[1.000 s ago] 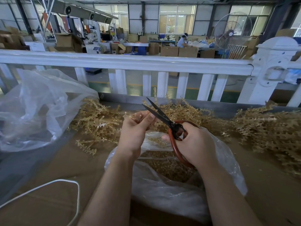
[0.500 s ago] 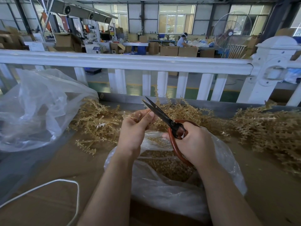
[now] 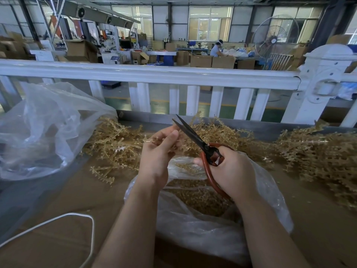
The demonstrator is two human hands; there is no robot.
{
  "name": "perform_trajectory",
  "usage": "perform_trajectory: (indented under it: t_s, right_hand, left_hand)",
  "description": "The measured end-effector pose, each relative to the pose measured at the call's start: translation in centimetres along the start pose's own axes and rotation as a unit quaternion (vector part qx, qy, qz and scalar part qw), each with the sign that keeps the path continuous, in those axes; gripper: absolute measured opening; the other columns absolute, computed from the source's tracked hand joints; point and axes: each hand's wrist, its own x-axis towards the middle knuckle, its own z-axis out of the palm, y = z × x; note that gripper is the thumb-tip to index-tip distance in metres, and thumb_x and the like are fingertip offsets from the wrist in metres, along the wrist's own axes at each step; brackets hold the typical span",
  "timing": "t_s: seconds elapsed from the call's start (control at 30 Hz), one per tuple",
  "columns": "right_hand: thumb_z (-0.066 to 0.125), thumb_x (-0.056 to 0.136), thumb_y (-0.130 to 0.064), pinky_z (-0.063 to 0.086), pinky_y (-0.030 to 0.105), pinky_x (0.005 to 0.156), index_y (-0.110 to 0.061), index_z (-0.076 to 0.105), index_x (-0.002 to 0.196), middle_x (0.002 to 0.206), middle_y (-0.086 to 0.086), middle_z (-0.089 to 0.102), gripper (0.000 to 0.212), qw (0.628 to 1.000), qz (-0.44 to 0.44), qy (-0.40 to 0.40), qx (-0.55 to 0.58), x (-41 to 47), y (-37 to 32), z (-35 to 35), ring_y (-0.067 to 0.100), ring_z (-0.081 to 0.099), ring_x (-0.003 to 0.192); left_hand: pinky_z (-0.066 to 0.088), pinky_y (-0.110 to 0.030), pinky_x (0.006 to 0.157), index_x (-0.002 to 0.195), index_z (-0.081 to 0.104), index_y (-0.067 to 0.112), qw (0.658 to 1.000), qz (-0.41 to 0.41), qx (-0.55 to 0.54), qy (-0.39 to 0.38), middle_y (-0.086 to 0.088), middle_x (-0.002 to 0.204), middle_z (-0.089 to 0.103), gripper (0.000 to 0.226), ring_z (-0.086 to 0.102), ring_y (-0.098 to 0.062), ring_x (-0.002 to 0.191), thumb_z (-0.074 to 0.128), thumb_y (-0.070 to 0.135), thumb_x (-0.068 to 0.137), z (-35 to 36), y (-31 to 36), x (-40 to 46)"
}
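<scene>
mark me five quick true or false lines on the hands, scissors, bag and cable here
1. The right hand grips the scissors by their red handles. True.
2. The left hand lies flat and holds nothing. False: it is raised and pinches a thin tan sprig.
3. The scissors' tips point away from the person, toward the white railing. True.
4. The clear bag under the hands is empty. False: it holds small tan pieces.
5. The white cable lies at the far right. False: it lies at the lower left.
</scene>
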Motion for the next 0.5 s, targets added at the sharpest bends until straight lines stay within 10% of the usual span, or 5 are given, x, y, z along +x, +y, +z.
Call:
perform_trajectory:
  t_s: [0.5]
  right_hand:
    - [0.047, 0.069, -0.089, 0.039, 0.015, 0.053, -0.035, 0.052, 0.081, 0.067, -0.027, 0.051, 0.055, 0.999, -0.02, -0.034, 0.006, 0.05, -0.45, -0.16, -0.002, 0.057, 0.065]
  left_hand:
    - [0.046, -0.028, 0.075, 0.07, 0.069, 0.018, 0.997, -0.049, -0.024, -0.045, -0.003, 0.076, 0.062, 0.015, 0.057, -0.013, 0.07, 0.067, 0.007, 0.08, -0.49, 0.45, -0.47]
